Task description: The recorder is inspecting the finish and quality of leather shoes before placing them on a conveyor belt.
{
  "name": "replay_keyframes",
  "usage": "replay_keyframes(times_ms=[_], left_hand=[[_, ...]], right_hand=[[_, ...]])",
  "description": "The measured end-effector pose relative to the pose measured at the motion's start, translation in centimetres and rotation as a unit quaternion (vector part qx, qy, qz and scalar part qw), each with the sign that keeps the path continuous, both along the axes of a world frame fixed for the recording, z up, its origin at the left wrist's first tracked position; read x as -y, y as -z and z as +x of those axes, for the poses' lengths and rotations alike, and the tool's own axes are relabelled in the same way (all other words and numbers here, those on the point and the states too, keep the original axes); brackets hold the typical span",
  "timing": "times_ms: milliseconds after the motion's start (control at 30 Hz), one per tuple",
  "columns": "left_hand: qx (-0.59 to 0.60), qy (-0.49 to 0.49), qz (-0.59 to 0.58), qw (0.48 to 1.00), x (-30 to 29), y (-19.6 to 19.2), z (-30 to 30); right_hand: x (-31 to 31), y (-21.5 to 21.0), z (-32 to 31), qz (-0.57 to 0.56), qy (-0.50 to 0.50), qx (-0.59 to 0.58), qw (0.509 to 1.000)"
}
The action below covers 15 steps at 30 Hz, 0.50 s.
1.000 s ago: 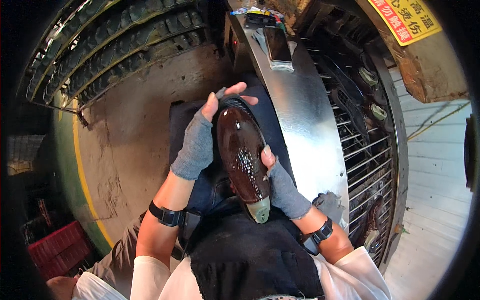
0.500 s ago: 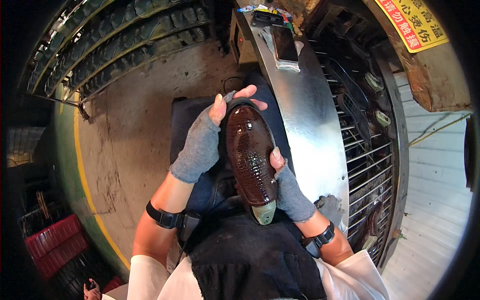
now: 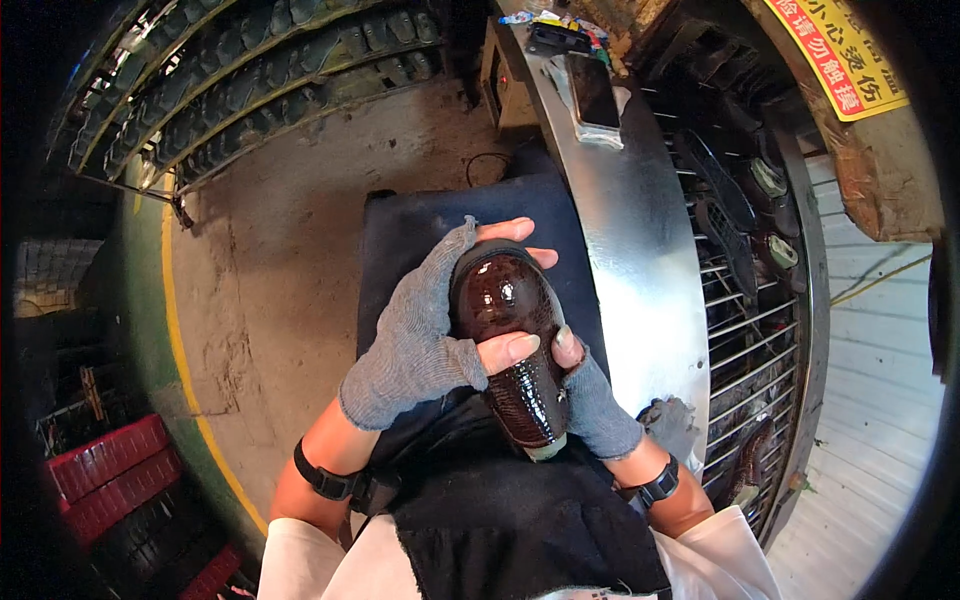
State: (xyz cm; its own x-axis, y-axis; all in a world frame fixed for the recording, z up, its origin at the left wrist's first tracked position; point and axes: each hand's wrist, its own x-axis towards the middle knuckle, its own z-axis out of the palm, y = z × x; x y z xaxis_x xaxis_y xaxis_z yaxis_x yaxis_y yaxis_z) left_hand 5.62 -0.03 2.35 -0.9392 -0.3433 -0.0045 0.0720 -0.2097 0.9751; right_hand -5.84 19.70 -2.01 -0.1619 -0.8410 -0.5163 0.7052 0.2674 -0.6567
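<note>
A glossy dark-brown shoe point(image 3: 505, 290) with a scaly, reptile-like texture is held over my lap, its rounded toe pointing away from me. The pale green end of a shoe last shows at its near end. My left hand point(image 3: 425, 325), in a grey fingerless glove, wraps the shoe's left side; its thumb lies across the top and its fingertips come round beyond the toe. On the right side, my right hand point(image 3: 590, 390), gloved the same way, grips the shoe with its thumb up on the edge. The shoe's underside is hidden.
A metal bench point(image 3: 640, 260) runs along my right, with a phone point(image 3: 594, 92) on a pale wrapping. Beyond it, a barred rack point(image 3: 750, 350) carries soles and shoes. Shelves of dark shoes point(image 3: 270, 80) stand far left, red crates point(image 3: 110, 460) near left. A dark cloth covers my lap.
My left thumb has come down across the top of the shoe. The shoe's toe has tilted up and nearer, so less of the last shows. The view has shifted slightly.
</note>
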Motion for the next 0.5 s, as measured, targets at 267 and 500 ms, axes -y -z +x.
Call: replay_keyframes(times_ms=[267,500], left_hand=[[0.006,-0.062,0.066,0.996,-1.5,-2.0,3.2],[-0.231,-0.196,0.082,0.95,-0.7,-2.4,3.5]], right_hand=[[0.8,-1.2,-0.2,-0.029,-0.089,-0.133,0.987],[-0.9,-1.1,-1.0,-0.1,-0.02,-0.051,0.993]])
